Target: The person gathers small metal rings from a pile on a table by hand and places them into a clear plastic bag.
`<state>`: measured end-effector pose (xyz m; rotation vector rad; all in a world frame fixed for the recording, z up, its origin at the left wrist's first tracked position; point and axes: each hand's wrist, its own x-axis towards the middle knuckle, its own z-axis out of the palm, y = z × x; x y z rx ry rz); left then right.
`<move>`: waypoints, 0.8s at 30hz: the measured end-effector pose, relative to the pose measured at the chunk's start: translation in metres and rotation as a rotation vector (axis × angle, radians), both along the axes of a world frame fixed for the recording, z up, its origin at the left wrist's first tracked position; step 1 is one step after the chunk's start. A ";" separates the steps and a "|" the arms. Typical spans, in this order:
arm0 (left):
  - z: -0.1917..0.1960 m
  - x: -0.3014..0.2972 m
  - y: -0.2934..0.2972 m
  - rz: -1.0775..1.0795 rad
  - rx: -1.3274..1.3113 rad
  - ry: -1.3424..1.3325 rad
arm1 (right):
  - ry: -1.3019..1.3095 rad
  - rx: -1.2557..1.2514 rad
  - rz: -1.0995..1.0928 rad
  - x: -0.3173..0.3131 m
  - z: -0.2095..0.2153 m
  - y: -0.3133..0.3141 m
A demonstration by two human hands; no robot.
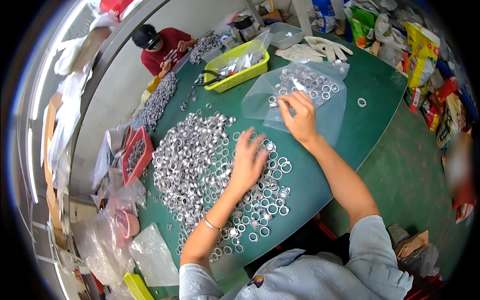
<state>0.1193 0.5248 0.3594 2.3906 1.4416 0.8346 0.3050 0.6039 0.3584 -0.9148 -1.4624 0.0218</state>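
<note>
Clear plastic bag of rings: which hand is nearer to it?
Right. The right hand is over the clear bag; the left hand, outside it, is over loose metal rings.

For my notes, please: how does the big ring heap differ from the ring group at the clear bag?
The heap is far larger than the ring group. The heap lies uncovered on the green table, while the ring group shows mostly through the clear bag. The left hand is over the heap's looser edge; the right hand is at the ring group's near edge. Both consist of silvery ring-shaped pieces.
</note>
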 end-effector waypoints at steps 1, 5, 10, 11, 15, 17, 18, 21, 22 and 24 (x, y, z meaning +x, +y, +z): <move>-0.018 -0.014 -0.018 -0.067 0.005 0.226 | 0.058 0.008 0.038 -0.006 0.007 -0.004; -0.012 -0.019 -0.052 -0.047 0.003 0.384 | 0.008 0.101 0.025 -0.006 0.008 -0.012; -0.014 -0.047 -0.074 0.088 -0.004 0.260 | -0.067 -0.154 0.374 -0.013 0.002 -0.030; -0.016 -0.057 -0.082 0.166 0.028 0.251 | -0.114 -0.300 0.448 -0.017 0.007 -0.042; -0.013 -0.090 -0.124 0.281 0.076 0.368 | -0.605 -0.496 0.439 -0.018 -0.009 -0.080; -0.021 -0.105 -0.142 0.325 0.098 0.305 | -0.818 -0.601 0.404 -0.027 -0.027 -0.108; -0.022 -0.108 -0.148 0.338 0.107 0.326 | -0.881 -0.670 0.433 -0.033 -0.037 -0.119; -0.020 -0.108 -0.158 0.365 0.079 0.333 | -0.847 -0.674 0.397 -0.059 -0.039 -0.150; -0.014 -0.106 -0.161 0.375 0.038 0.341 | -0.819 -0.677 0.420 -0.066 -0.038 -0.155; -0.006 -0.100 -0.168 0.436 0.004 0.348 | -0.754 -0.602 0.638 -0.073 -0.030 -0.158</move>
